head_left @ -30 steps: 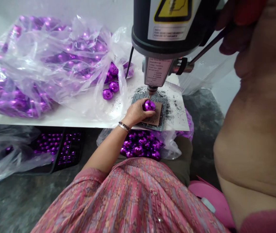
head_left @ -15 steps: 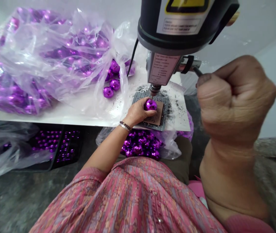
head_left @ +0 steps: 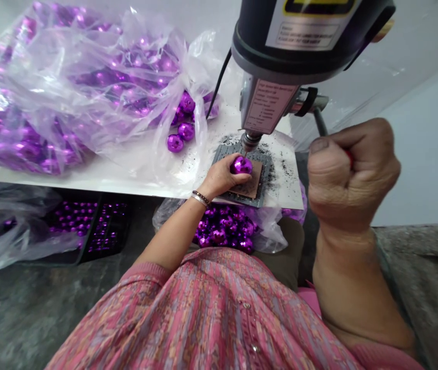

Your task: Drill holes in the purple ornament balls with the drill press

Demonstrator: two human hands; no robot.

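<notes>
A shiny purple mirror ball (head_left: 242,165) is held between the thumb and fingers of my left hand (head_left: 222,176), over a brown wooden block (head_left: 255,182) on the grey base (head_left: 222,152) of a bench drill press (head_left: 271,100). Just above the ball is the drill chuck (head_left: 250,141) with a thin bit; whether the bit touches the ball I cannot tell. My right hand (head_left: 352,174) is closed around the press's feed lever (head_left: 320,122), with a bit of red showing between the fingers.
Clear plastic bags of purple balls (head_left: 88,87) cover the left of the white table (head_left: 126,180). A few loose balls (head_left: 180,137) lie by the bag mouth. Dark shavings (head_left: 280,172) surround the base. An open bag of balls (head_left: 224,228) sits at my lap; black crates (head_left: 101,231) stand below left.
My right hand has moved down and to the left with the lever. My left hand keeps the ball under the chuck. The whole view has shifted slightly.
</notes>
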